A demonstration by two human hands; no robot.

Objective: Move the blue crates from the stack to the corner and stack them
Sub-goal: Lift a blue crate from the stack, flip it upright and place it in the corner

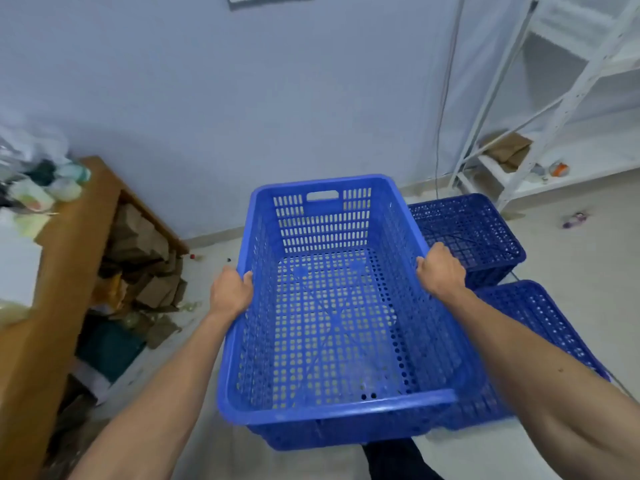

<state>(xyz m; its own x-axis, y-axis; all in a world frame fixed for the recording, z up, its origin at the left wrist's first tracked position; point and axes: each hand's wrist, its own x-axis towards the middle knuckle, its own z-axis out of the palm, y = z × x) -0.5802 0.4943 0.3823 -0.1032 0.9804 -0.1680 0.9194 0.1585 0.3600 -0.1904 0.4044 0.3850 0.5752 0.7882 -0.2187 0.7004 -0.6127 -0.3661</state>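
Carry step, as I read it. I have one blue crate (332, 306) up off the floor (571, 258), held level in front of me, open side up, long axis pointing toward the wall (242, 98).

Left hand (230, 292) is wrapped over the crate's left long rim, fingers curled inside, thumb outside. Right hand (441, 268) is clamped the same way on the right long rim. Both grips sit toward the far half of the crate.

Contents: the held crate is empty. I see straight through the perforated bottom to the floor, and the handle slot in the far end wall is clear.

Two more blue crates lie on the floor to my right, both turned bottom-up so only their perforated bases show: a far crate (467, 233) near the foot of the white shelving (554, 109), and a near crate (533, 317), partly hidden behind my right forearm. They are close together; I cannot tell if they touch. Nothing visible on them.

Wooden desk (69, 258) to my left, cluttered on its top, cardboard scraps underneath.

Next move, my judgement: walk the crate to the drop spot and lower it squarely so it seats on the pile. Which floor crate is source and which is target, I cannot tell from here.
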